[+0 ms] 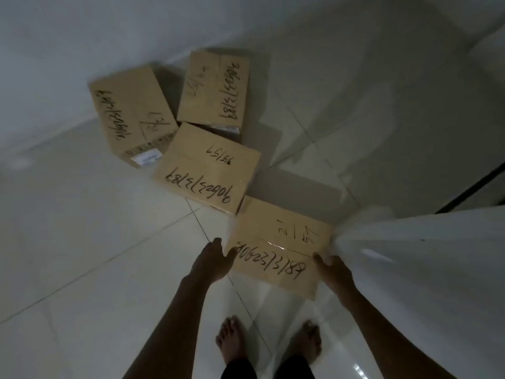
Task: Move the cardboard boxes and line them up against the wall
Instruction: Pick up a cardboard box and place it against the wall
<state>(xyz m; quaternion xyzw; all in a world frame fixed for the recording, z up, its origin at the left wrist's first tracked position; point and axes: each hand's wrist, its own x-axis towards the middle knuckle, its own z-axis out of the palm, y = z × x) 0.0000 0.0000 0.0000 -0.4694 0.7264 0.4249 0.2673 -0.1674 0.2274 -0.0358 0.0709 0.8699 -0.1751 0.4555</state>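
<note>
Several brown cardboard boxes with black handwritten numbers lie on the pale tiled floor. The nearest box (281, 247) sits just in front of my bare feet. My left hand (216, 259) presses against its left side, fingers spread. My right hand (332, 269) is at its right side, near the front corner. A second box (207, 168) lies just beyond it, and two more, a left box (131, 110) and a right box (214, 90), sit close to the white wall (82, 36). Whether the nearest box is off the floor I cannot tell.
A white curtain or cloth (423, 258) hangs at the right and touches the nearest box. A dark door track or frame edge (470, 190) runs at the far right. My bare feet (232, 340) stand on glossy tiles.
</note>
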